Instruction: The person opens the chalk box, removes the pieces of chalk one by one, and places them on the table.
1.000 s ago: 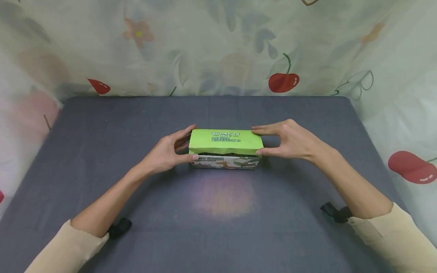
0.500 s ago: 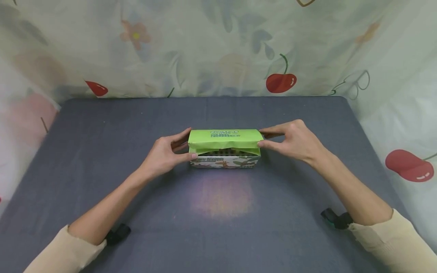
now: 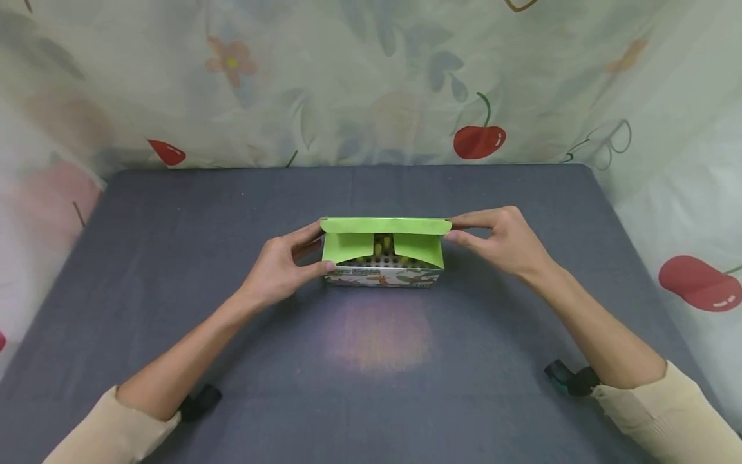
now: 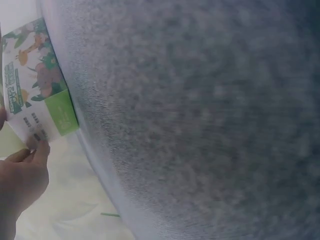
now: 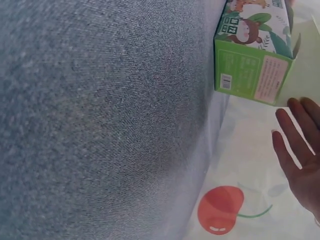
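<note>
A small cardboard box (image 3: 382, 278) stands mid-table, its white front printed with animals and leaves. Its bright green lid (image 3: 385, 225) is raised, and two green inner flaps (image 3: 349, 246) stand at either side of the gap. Inside, a dotted rack (image 3: 390, 261) holds several slim items with yellowish ends, too small to identify. My left hand (image 3: 281, 264) grips the box's left end, thumb at the front corner and fingers along the side. With thumb and fingers my right hand (image 3: 501, 238) pinches the lid's right edge. In the right wrist view its fingertips (image 5: 282, 115) are by the lid.
A dark grey cloth covers the table (image 3: 371, 399). Behind and at both sides hangs a pale curtain (image 3: 348, 84) printed with cherries and flowers. Black wrist straps (image 3: 199, 401) show at both sleeves.
The lid has tilted up and back from nearly closed, uncovering the flaps and the rack inside. My right hand has moved slightly right with the lid's edge; my left hand has stayed on the box.
</note>
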The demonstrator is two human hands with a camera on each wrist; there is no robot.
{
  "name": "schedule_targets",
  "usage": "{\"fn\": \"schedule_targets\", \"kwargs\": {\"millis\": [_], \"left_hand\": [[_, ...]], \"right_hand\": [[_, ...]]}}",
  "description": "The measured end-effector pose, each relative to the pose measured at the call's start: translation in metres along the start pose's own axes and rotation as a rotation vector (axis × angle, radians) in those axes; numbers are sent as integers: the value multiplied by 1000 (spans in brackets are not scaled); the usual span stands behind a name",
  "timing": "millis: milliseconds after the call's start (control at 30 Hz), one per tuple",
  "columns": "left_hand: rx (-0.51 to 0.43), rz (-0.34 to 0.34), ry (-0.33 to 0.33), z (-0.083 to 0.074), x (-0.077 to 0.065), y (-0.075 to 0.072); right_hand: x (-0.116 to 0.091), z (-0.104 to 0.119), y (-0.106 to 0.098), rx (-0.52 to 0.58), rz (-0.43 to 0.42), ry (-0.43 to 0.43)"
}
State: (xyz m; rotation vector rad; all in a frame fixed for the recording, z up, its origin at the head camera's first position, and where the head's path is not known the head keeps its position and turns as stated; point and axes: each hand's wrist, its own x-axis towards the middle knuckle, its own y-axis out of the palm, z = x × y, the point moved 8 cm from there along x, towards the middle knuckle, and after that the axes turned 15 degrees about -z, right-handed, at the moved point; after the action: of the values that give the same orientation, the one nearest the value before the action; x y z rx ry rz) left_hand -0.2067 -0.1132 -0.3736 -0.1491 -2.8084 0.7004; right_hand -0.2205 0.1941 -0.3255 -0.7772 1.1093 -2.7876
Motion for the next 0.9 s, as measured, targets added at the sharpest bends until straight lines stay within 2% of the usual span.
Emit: {"fn": "schedule_targets", "kwargs": {"millis": [200, 400, 633, 900], "left_hand": [[-29, -16, 26, -2, -1, -1], [-44, -17, 68, -4, 1, 1], [108, -2, 158, -7, 5, 4], [277, 40, 205, -4, 7, 8]], "right_hand": [[-2, 3, -2, -3, -25, -40], [-4, 6, 0, 4, -25, -123], [-5, 12, 3, -3, -21, -233], [-9, 11, 15, -109, 54, -264]]}}
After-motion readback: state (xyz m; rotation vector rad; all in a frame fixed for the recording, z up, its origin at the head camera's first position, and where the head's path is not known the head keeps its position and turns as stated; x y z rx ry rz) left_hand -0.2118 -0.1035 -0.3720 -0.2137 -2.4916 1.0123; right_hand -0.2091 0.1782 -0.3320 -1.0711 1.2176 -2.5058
